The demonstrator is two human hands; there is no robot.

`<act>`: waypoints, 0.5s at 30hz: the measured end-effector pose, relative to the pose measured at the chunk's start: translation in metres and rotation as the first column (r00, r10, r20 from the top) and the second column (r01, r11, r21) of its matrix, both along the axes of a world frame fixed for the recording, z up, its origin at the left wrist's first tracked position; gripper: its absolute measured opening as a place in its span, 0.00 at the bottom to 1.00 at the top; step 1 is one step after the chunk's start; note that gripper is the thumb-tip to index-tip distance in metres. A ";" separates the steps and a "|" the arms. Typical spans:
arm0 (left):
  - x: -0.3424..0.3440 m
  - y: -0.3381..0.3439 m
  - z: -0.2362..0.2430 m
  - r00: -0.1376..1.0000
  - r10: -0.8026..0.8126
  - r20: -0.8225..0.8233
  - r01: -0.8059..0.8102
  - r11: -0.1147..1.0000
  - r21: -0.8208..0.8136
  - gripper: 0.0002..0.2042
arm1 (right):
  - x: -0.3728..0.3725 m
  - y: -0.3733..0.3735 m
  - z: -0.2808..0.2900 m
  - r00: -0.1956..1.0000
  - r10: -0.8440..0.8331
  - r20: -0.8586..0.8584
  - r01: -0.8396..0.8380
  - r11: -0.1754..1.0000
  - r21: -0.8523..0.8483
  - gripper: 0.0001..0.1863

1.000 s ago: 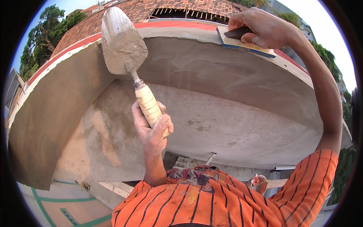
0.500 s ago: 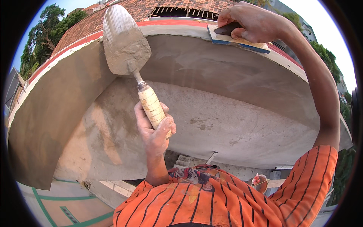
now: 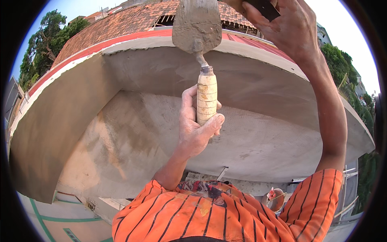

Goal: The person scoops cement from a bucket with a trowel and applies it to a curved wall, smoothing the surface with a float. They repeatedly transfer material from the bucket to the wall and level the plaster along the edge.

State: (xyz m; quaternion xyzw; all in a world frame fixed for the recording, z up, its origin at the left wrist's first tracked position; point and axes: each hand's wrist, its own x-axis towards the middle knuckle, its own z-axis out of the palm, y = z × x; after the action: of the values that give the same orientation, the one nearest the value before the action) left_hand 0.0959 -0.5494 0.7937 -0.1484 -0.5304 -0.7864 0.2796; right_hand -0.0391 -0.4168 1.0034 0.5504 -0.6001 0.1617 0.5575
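Note:
My left hand [image 3: 193,127] grips the pale ringed handle of a trowel [image 3: 196,28], its blade held upright and coated with grey mortar. High at the upper right, my right hand [image 3: 292,30] holds the dark handle of a hand float [image 3: 262,8], which is partly cut off by the frame's top. Behind both hands runs a concrete ledge [image 3: 250,50] with a rough pale edge, over a band of smoothed grey render [image 3: 64,113] that turns a corner at the left.
A red strip [image 3: 84,52] lines the ledge, with a tiled roof [image 3: 105,32] and trees beyond. Below me are a lighter concrete surface [image 3: 262,141], a round bucket [image 3: 274,198] at lower right, and a green-banded building face [image 3: 60,218] at lower left.
The float has lifted from the ledge's edge and moved up out toward the frame's top with my right hand. The trowel in my left hand has shifted right and up, standing more upright.

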 end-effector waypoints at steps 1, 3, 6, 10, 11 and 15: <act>-0.006 0.006 0.007 1.000 -0.025 -0.012 0.024 1.000 -0.018 0.33 | 0.003 0.007 -0.003 0.998 -0.007 -0.060 0.008 1.000 0.024 0.20; -0.015 0.019 0.020 0.995 -0.094 -0.023 0.093 0.996 -0.015 0.33 | 0.006 0.017 -0.008 0.979 -0.071 -0.190 0.084 0.995 0.062 0.19; -0.020 0.038 0.034 0.987 -0.163 -0.011 0.163 0.986 -0.039 0.34 | 0.003 0.027 -0.011 0.962 -0.099 -0.255 0.109 0.994 0.028 0.19; -0.025 0.054 0.039 0.988 -0.153 0.003 0.152 0.975 -0.162 0.36 | -0.001 0.041 -0.008 0.941 -0.201 -0.273 0.208 0.978 -0.005 0.18; -0.025 0.054 0.037 0.986 -0.164 0.011 0.163 0.972 -0.171 0.36 | -0.003 0.044 -0.002 0.929 -0.224 -0.295 0.224 0.974 -0.036 0.18; -0.015 0.056 0.025 0.951 -0.283 0.126 0.307 0.915 -0.263 0.36 | -0.013 0.060 0.036 0.906 -0.304 -0.296 0.245 0.944 -0.222 0.15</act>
State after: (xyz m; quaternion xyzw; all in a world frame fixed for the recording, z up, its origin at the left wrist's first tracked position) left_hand 0.0805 -0.4938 0.8192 -0.2310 -0.6191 -0.7423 0.1113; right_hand -0.0518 -0.3569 1.0398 0.4267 -0.5542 0.0416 0.7135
